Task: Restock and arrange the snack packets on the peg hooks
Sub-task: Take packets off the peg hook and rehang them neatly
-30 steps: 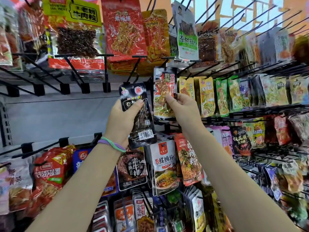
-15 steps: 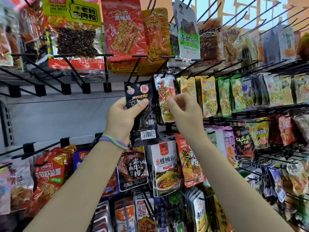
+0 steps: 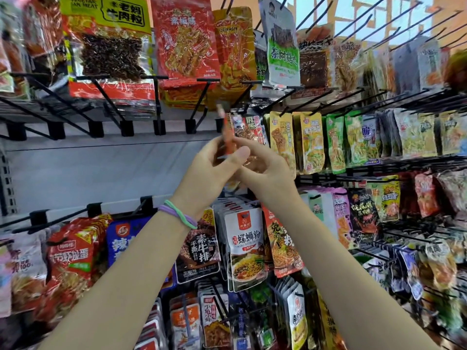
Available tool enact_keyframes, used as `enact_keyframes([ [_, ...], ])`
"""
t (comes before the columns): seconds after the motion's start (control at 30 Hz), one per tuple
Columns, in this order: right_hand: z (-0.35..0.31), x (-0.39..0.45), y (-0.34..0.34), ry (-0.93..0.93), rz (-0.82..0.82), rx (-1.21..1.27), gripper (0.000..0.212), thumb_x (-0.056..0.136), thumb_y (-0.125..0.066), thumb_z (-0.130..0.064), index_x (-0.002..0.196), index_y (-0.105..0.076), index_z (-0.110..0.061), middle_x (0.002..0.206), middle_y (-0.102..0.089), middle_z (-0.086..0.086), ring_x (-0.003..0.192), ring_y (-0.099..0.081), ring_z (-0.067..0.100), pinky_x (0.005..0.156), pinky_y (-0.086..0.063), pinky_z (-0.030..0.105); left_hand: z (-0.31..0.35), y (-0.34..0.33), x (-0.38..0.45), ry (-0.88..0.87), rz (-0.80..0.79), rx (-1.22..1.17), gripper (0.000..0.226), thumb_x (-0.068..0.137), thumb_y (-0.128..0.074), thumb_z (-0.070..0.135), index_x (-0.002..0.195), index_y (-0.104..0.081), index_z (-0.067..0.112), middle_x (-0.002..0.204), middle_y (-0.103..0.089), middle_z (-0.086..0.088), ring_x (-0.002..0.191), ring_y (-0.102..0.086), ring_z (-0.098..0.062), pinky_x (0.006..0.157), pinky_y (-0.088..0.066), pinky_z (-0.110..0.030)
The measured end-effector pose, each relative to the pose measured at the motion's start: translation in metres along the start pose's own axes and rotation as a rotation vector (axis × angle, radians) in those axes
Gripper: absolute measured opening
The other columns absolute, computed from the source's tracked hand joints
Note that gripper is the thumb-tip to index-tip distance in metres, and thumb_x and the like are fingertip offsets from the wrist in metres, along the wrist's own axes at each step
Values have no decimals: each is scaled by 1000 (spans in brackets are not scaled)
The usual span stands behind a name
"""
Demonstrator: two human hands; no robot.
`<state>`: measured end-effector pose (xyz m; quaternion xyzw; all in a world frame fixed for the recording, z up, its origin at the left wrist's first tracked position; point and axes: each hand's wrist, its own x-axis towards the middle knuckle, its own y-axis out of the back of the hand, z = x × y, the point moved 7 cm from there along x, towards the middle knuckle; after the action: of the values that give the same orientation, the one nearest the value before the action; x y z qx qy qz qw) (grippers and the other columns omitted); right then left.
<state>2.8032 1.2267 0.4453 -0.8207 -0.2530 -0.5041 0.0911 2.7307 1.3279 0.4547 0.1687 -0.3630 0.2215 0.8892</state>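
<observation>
Glossy plastic snack packets (image 3: 244, 245) hang on matt black metal peg hooks (image 3: 108, 97); at nine o'clock, a smooth matt grey back panel (image 3: 101, 168).

My left hand (image 3: 211, 170) has swung in toward my right hand (image 3: 265, 173), and the two now touch in front of the middle row of hooks, where before they were apart. The black snack packet that faced me flat in my left hand a second ago no longer shows its front; what I hold now is a blurred, edge-on packet (image 3: 228, 137), reddish, pinched between both hands. My right hand has come down and left, off the hanging red-and-white packets (image 3: 249, 130).
</observation>
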Motion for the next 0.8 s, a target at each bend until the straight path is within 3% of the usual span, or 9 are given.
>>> enact_keyframes([
  [0.13,9,4,13,-29,60,-72,24,97,-65,-19,120,-72,-25,92,-67,1,73,-61,19,65,-53,35,-5,18,7,11,151,-10,18,103,-54,5,107,-69,15,102,-74,-8,99,-70,-22,95,-58,-49],
  [0.23,18,10,26,-125,157,-11,15,98,-65,-28,112,-69,-25,88,-63,-1,77,-59,16,71,-53,36,-13,18,14,80,120,-125,17,101,-57,5,112,-70,8,100,-75,-7,92,-72,-19,85,-61,-45],
  [0.3,23,17,25,-187,137,5,31,95,-65,-43,105,-69,-13,93,-69,13,87,-66,31,82,-57,51,-13,11,20,111,85,-145,15,97,-63,5,109,-72,7,93,-76,-6,84,-73,-17,74,-63,-37],
  [0.33,24,20,24,-197,126,-4,44,94,-64,-47,100,-66,-3,92,-67,22,86,-65,39,81,-55,56,-13,7,23,123,74,-128,12,96,-66,6,105,-73,7,89,-77,-5,81,-73,-16,71,-63,-34],
  [0.4,23,26,27,-202,142,-18,57,93,-62,-49,93,-58,7,82,-61,24,73,-58,35,71,-51,55,-12,1,32,136,73,-62,8,93,-70,9,100,-74,7,87,-76,-7,78,-72,-18,72,-63,-36],
  [0.47,25,31,31,-231,160,-31,49,93,-61,-49,83,-61,-1,78,-59,20,73,-55,26,71,-50,57,-10,1,42,128,107,-4,5,94,-71,13,95,-74,9,86,-75,-8,75,-71,-21,70,-63,-36],
  [0.57,27,40,36,-256,167,-54,35,99,-61,-39,71,-59,-18,73,-56,3,72,-52,18,67,-42,39,-8,3,54,124,157,56,10,96,-70,15,87,-71,11,79,-73,-6,63,-70,-16,59,-61,-31],
  [0.67,30,49,38,-262,145,-58,32,100,-61,-38,80,-59,-14,76,-53,4,71,-49,16,67,-38,33,-10,4,60,144,171,87,12,96,-71,18,86,-71,11,77,-72,-7,59,-67,-15,52,-56,-25],
  [0.8,37,53,37,-288,136,-76,38,97,-64,-41,72,-49,-16,68,-44,0,64,-41,15,63,-33,33,-13,6,63,162,193,90,15,95,-72,17,82,-69,11,72,-68,-7,54,-60,-15,47,-52,-22],
])
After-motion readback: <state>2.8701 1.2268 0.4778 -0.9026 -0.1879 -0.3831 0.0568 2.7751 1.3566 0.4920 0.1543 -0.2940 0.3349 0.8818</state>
